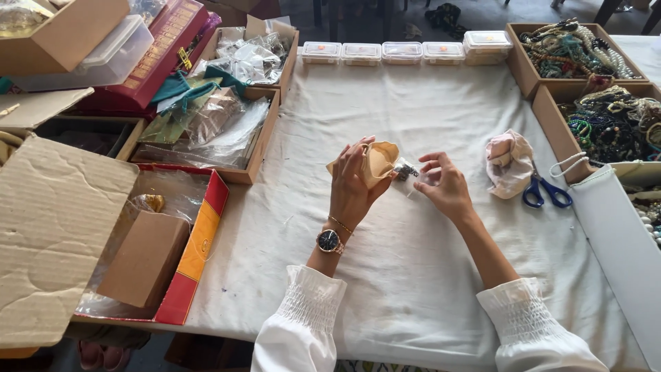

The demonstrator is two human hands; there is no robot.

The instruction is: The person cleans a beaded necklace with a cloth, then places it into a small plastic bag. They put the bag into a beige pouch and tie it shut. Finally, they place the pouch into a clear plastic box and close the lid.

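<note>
Left hand holds a beige pouch; right hand pinches a small dark trinket.

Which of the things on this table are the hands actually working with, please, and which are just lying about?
In hand:
- left hand holds a beige cloth pouch
- right hand holds a small clear bag with a dark item at the pouch's mouth

Lying about:
- blue scissors
- pink cloth
- lidded plastic boxes
- bead trays
</note>
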